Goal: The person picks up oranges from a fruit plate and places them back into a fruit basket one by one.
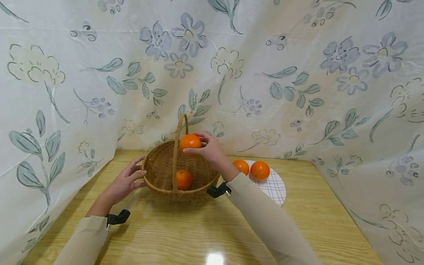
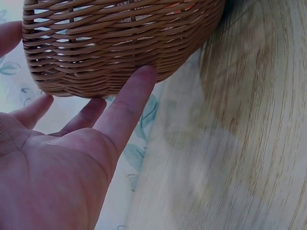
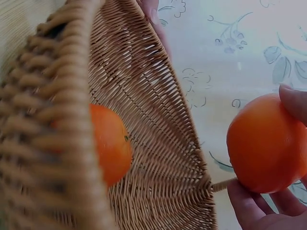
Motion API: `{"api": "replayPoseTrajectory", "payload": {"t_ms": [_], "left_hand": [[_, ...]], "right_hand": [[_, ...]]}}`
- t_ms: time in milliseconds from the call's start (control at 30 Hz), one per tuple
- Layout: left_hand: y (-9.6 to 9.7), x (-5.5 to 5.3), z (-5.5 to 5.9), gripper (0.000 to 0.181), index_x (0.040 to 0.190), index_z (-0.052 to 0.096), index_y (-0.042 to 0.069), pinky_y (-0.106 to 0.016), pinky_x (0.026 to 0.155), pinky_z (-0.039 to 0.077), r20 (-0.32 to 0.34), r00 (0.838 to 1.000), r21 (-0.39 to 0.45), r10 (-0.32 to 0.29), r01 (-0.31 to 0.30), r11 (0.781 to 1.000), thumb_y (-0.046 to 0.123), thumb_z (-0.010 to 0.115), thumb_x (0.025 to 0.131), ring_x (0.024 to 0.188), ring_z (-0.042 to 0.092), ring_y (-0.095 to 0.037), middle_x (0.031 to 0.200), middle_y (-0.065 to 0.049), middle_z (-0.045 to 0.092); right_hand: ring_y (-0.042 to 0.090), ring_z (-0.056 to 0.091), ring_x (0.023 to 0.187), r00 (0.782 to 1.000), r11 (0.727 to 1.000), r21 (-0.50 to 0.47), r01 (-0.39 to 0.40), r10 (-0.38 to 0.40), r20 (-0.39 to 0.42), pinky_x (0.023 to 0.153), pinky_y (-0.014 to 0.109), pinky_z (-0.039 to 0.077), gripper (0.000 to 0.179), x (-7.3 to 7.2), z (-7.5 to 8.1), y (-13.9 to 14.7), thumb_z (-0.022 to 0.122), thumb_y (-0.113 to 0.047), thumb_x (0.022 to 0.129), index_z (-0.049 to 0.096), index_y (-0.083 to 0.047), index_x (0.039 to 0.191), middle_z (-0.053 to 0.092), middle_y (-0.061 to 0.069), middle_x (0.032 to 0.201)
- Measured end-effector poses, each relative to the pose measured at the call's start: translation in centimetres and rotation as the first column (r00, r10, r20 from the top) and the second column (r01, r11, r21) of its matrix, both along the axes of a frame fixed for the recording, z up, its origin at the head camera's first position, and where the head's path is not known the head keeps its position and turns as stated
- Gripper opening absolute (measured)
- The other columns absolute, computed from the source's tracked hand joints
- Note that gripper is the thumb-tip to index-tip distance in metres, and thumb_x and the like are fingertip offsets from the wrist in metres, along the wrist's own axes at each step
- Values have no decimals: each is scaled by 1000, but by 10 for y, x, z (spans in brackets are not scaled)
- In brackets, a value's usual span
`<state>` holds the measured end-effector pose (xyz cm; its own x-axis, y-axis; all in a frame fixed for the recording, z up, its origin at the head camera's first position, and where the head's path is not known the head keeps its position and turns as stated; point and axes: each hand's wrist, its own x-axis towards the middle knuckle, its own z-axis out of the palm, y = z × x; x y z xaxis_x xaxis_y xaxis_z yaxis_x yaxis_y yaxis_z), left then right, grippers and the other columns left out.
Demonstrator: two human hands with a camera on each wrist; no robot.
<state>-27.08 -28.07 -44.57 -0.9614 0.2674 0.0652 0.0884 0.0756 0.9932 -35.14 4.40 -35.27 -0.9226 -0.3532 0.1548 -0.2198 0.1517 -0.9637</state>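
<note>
My right hand (image 1: 212, 149) holds an orange (image 1: 190, 144) between thumb and fingers, raised over the right part of a brown wicker basket (image 1: 160, 162) near its handle. In the right wrist view this orange (image 3: 268, 143) is beside the basket's rim, with the thumb at one side and fingertips at the other. A second orange (image 1: 184, 180) lies inside the basket. My left hand (image 1: 124, 182) is at the basket's left rim. Its spread, fairly straight fingers (image 2: 127, 105) touch the outside of the woven wall (image 2: 110, 52).
A white plate with a blue grid pattern (image 1: 276, 186) stands right of the basket, partly behind the right forearm. On it are two oranges, one at its left (image 1: 241, 166) and one nearer its middle (image 1: 260, 170). A floral curtain (image 1: 232, 73) borders the wooden table (image 1: 185, 232).
</note>
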Motion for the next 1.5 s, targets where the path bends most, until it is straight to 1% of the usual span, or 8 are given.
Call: {"api": "replayPoseTrajectory", "payload": {"t_ms": [133, 233, 433, 667, 933, 1133, 1367, 1500], "left_hand": [[1, 1, 1, 70, 166, 7, 19, -33, 94, 59, -4, 1000, -2, 4, -4, 1000, 26, 49, 110, 132, 49, -31, 155, -30, 21], [1, 1, 2, 71, 166, 7, 18, -32, 94, 59, -14, 1000, -12, 6, -7, 1000, 26, 49, 110, 134, 48, -34, 155, -30, 20], [1, 0, 3, 71, 166, 7, 19, -33, 94, 59, -6, 1000, -16, 1, -1, 1000, 26, 50, 110, 140, 38, -46, 156, -30, 20], [0, -3, 3, 71, 166, 7, 20, -33, 94, 59, -4, 1000, -16, 0, 0, 1000, 26, 49, 110, 141, 36, -49, 157, -30, 20], [0, -5, 4, 71, 166, 6, 20, -33, 95, 59, 11, 1000, -19, -4, 4, 1000, 27, 49, 110, 143, 31, -54, 158, -29, 19], [0, -3, 5, 71, 166, 5, 19, -31, 95, 58, 0, 1000, -30, -11, 11, 999, 26, 48, 110, 142, 32, -54, 157, -31, 19], [1, -3, 3, 73, 166, 5, 20, -34, 95, 58, 13, 1000, -34, -4, 4, 999, 27, 50, 109, 143, 33, -53, 158, -31, 18], [0, -4, 2, 72, 166, 7, 21, -34, 96, 59, 13, 1000, -31, 1, 0, 1000, 27, 51, 109, 143, 34, -50, 159, -29, 19]], "right_hand": [[26, 62, 120, 999, 1000, -10, -12, 12, 34, 93, 38, 57, 71, -5, -1, -11, 91, -23, 78, 58, -19, 141, 61, 6, 138], [26, 62, 118, 998, 1000, -11, -17, 18, 53, 92, 37, 57, 71, -11, -2, -19, 91, -22, 78, 58, -19, 141, 61, 6, 137], [27, 63, 114, 999, 1000, 10, 7, -7, 36, 88, 35, 58, 68, -25, -8, -31, 91, -17, 77, 62, -17, 138, 63, 10, 134], [27, 63, 112, 998, 998, 55, 22, -24, 49, 89, 38, 58, 64, -37, -16, -40, 90, -17, 79, 63, -16, 137, 64, 12, 132], [28, 62, 111, 998, 994, 111, -3, -4, 67, 85, 34, 55, 62, -43, -22, -44, 86, -14, 81, 62, -14, 138, 63, 16, 132], [27, 62, 111, 998, 984, 176, -22, 12, 58, 86, 33, 56, 65, -47, -28, -49, 85, -12, 82, 60, -13, 142, 64, 16, 134], [30, 62, 117, 995, 983, 172, -58, 44, 86, 94, 37, 56, 63, -48, -32, -52, 82, -8, 83, 60, -11, 142, 63, 17, 136], [30, 61, 116, 993, 984, 163, -72, 54, 107, 94, 37, 55, 63, -50, -34, -53, 82, -7, 83, 59, -10, 142, 62, 17, 136]]}}
